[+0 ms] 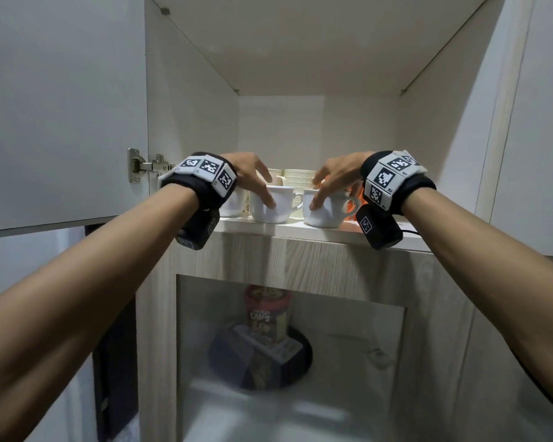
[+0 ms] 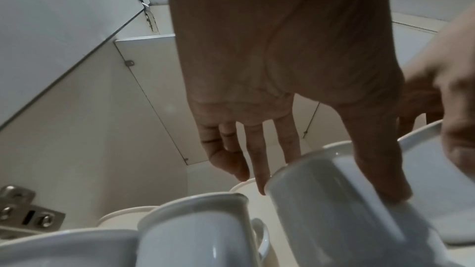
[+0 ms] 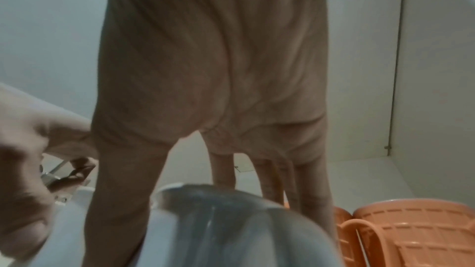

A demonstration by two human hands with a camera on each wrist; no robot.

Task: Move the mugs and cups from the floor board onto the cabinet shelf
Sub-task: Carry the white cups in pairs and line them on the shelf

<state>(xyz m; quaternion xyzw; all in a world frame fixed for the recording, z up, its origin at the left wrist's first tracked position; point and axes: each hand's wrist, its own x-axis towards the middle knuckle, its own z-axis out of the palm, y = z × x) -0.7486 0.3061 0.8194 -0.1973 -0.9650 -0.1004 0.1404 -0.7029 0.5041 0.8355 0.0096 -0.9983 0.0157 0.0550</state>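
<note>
Cups [image 1: 296, 177] line the shelf [image 1: 300, 229], left hand [image 1: 251, 173] clasping the left cup [image 1: 265, 215], right hand [image 1: 340, 175] the right cup [image 1: 328, 215], both landed; board unseen.

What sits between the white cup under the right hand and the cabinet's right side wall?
Orange plastic cups stand there beside the white cup; the right wrist view shows them plainly, the head view only a sliver.
</note>
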